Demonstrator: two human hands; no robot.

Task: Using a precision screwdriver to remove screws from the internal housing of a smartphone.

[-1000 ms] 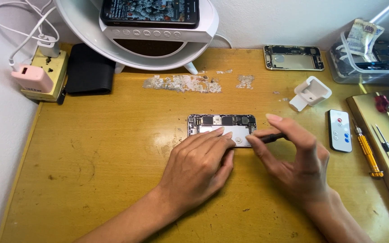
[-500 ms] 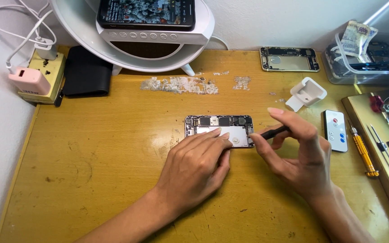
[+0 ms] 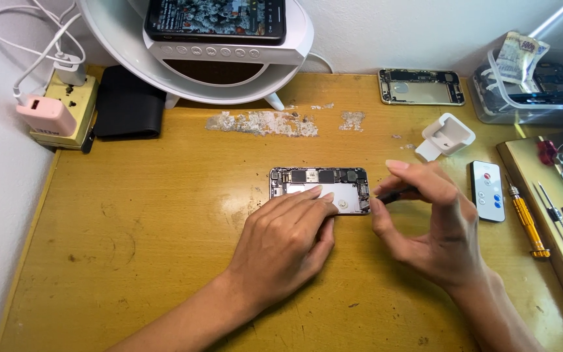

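Observation:
An opened phone body (image 3: 320, 184) with its circuit boards bare lies flat near the middle of the wooden desk (image 3: 131, 261). My left hand (image 3: 285, 244) rests on its near edge, fingertips pressing down on the pale inner plate. My right hand (image 3: 428, 225) pinches a thin black tool (image 3: 395, 193) between thumb and fingers, its tip at the phone's right end. The tool's tip is partly hidden by my fingers.
A second empty phone shell (image 3: 420, 87) lies at the back. A white plastic holder (image 3: 447, 135), a small white remote (image 3: 488, 190) and a yellow screwdriver (image 3: 528, 220) sit to the right. A white stand with a lit phone (image 3: 216, 26), a black wallet (image 3: 128, 104) and a power strip (image 3: 66, 111) stand at the back left.
The view has drifted slightly. My right hand has shifted a little, keeping the tool at the phone's right end. My left hand stays pressed on the phone.

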